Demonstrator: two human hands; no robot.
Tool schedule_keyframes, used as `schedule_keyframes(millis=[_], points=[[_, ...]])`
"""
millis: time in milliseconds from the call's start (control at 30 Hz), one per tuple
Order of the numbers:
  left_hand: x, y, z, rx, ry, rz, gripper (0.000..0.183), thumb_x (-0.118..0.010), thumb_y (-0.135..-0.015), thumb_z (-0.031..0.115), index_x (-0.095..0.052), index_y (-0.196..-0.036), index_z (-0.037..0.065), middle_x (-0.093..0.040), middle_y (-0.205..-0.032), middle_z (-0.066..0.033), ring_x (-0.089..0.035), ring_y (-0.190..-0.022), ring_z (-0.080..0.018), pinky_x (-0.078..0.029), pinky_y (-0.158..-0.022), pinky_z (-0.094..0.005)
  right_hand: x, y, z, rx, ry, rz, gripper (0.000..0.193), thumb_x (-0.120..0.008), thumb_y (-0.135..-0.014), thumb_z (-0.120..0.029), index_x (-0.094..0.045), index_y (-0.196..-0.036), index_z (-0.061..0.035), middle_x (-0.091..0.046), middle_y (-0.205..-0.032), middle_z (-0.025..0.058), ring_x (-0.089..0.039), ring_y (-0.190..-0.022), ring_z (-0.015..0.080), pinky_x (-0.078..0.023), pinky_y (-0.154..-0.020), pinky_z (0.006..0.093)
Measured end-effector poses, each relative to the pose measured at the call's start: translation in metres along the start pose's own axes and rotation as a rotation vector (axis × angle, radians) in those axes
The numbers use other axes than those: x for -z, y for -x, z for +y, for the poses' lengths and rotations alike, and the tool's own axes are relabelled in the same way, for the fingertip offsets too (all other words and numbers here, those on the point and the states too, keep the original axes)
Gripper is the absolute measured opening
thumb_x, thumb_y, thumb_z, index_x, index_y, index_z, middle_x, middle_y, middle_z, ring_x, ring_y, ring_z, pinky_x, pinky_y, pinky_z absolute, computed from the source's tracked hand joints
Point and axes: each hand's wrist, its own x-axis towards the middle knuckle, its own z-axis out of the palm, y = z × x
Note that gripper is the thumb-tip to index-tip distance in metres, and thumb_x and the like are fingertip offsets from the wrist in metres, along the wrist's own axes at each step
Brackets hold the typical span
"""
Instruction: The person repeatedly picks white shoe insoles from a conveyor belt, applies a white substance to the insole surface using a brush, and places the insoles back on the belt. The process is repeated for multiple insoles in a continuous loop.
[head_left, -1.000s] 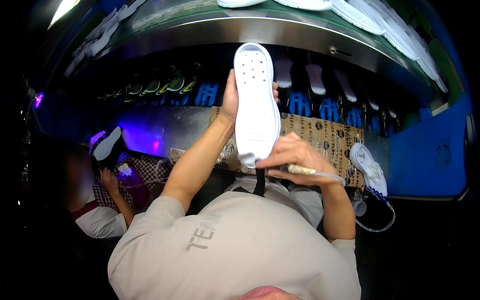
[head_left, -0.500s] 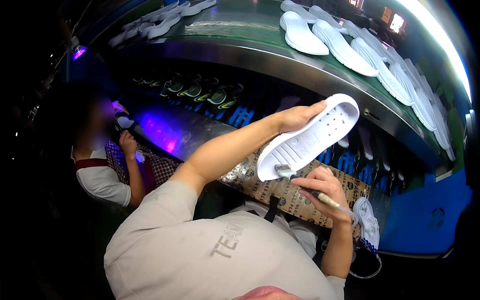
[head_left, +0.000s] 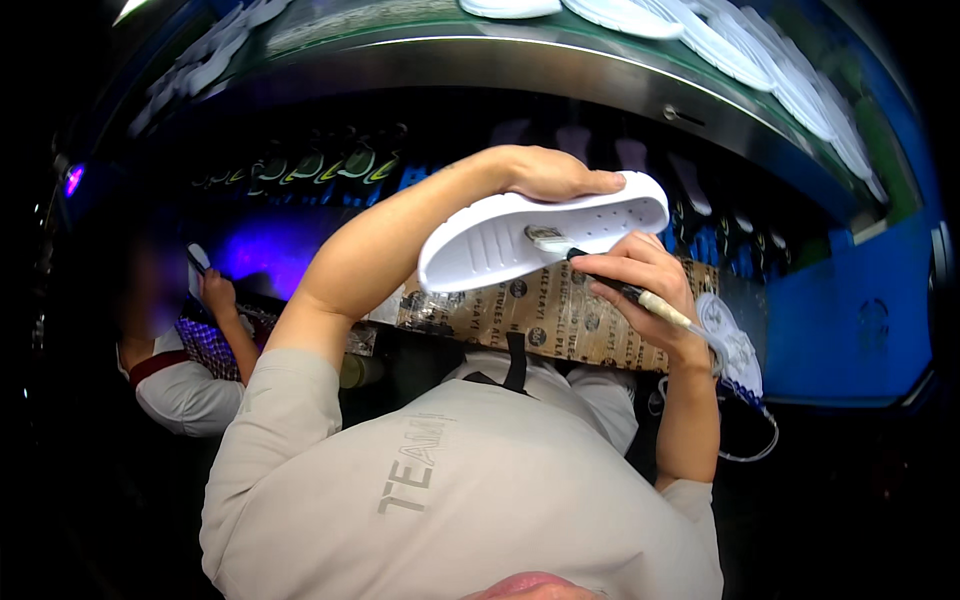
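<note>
My left hand [head_left: 565, 176] grips a white shoe sole [head_left: 478, 246] by its far edge, the thumb lying over the rim near the right end. The sole is tilted, so its hollow inner side with ribs and small holes faces me. In my right hand [head_left: 650, 278] is a brush [head_left: 608, 284], its dark handle pinched in closed fingers. The bristles touch the inside of the sole around the middle. A clear tube trails from the handle's rear end past my right wrist. My left fingertips are hidden behind the sole.
Printed brown paper covers the bench [head_left: 490, 312] below the sole. White soles [head_left: 715, 45] line the raised green belt at the back. Shoe uppers [head_left: 350, 165] stand on the lower rack. A co-worker [head_left: 190, 370] sits at left; a white object with a blue coil [head_left: 735, 345] lies right.
The sole has come lower and to the left and turned flatter. The brush has shifted from the sole's left end to its middle. My view has swung rightward.
</note>
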Motion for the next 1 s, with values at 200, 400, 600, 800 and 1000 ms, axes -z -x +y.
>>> schedule_keyframes(millis=[200,400,600,800,1000], points=[[0.0,-0.013,-0.022,-0.04,-0.031,-0.007,0.088,-0.035,-0.101,0.077,-0.065,-0.141,0.006,-0.056,-0.15,-0.0265,-0.051,-0.141,-0.0448,-0.04,-0.116,-0.0484,0.015,0.008,0.006,0.04,-0.132,-0.103,0.03,-0.085,-0.08,-0.012,-0.083,-0.109,-0.0192,-0.068,-0.083,-0.0009,-0.06,-0.083,0.0181,-0.048,-0.085,0.0343],[0.009,0.021,-0.008,0.038,-0.074,0.05,0.09,-0.036,-0.098,0.081,-0.067,-0.14,0.008,-0.06,-0.144,-0.0273,-0.059,-0.134,-0.042,-0.046,-0.111,-0.0475,0.026,0.008,0.012,0.089,0.018,-0.128,0.035,-0.086,-0.077,-0.014,-0.082,-0.111,-0.0184,-0.064,-0.08,-0.001,-0.057,-0.078,0.0176,-0.047,-0.076,0.0339],[0.013,0.034,-0.024,0.042,-0.02,0.03,0.091,-0.033,-0.099,0.08,-0.066,-0.141,0.007,-0.065,-0.136,-0.0279,-0.066,-0.125,-0.0401,-0.053,-0.102,-0.046,0.036,0.003,0.014,0.084,0.071,-0.176,0.034,-0.086,-0.077,-0.015,-0.083,-0.111,-0.0183,-0.064,-0.08,-0.001,-0.056,-0.077,0.0181,-0.045,-0.073,0.0333],[0.011,0.048,-0.052,0.071,0.318,0.007,0.086,-0.038,-0.101,0.075,-0.067,-0.139,0.004,-0.068,-0.13,-0.0281,-0.069,-0.118,-0.0361,-0.055,-0.097,-0.042,0.04,-0.002,0.02,0.071,0.242,-0.128,0.03,-0.086,-0.078,-0.015,-0.082,-0.108,-0.0181,-0.061,-0.08,0.0006,-0.055,-0.077,0.0189,-0.044,-0.075,0.036],[-0.003,0.07,-0.072,0.051,0.539,0.285,0.068,-0.037,-0.111,0.057,-0.064,-0.141,0.002,-0.068,-0.131,-0.0206,-0.065,-0.119,-0.0261,-0.049,-0.103,-0.0342,0.037,0.023,0.023,-0.042,-0.227,0.022,0.032,-0.083,-0.078,-0.004,-0.082,-0.11,-0.0078,-0.07,-0.083,0.0056,-0.06,-0.075,0.0185,-0.046,-0.071,0.0321]])
